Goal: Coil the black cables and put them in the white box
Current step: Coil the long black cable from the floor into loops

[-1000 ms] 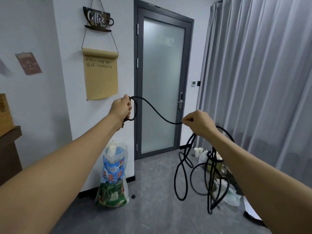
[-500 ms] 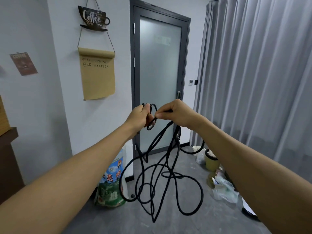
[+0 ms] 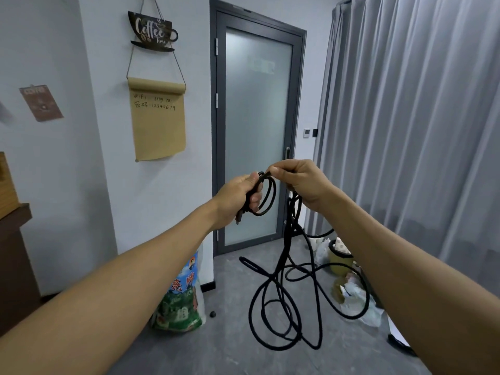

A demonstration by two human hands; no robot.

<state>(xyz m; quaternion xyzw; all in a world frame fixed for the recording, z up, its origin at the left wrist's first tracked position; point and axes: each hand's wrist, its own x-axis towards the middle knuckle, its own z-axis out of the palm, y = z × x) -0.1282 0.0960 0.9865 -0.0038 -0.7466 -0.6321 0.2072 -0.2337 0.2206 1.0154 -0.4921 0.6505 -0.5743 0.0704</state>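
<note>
I have the black cable (image 3: 281, 293) up in the air in front of the frosted glass door (image 3: 257, 136), and the coiling has only just begun. My left hand (image 3: 238, 197) is closed around one small loop, level with the door's handle, with a plug end poking out below my fist. My right hand (image 3: 300, 182) sits just beside it, nearer the grey curtain (image 3: 405, 131), thumb and fingertips pinched on the cable where it feeds into that loop, the other fingers curled over strands that drop away beneath.

By my reckoning nearly everything is left to do. Most of the length hangs below my hands in loose, crossing loops, sagging toward the floor in front of the door. I can't quite tell whether this is one long cable or several tangled together, since the strands overlap too much. Each hanging loop has yet to be drawn up and laid into my left hand.

The white box is nowhere in my view, so the putting-away has not started either.
</note>
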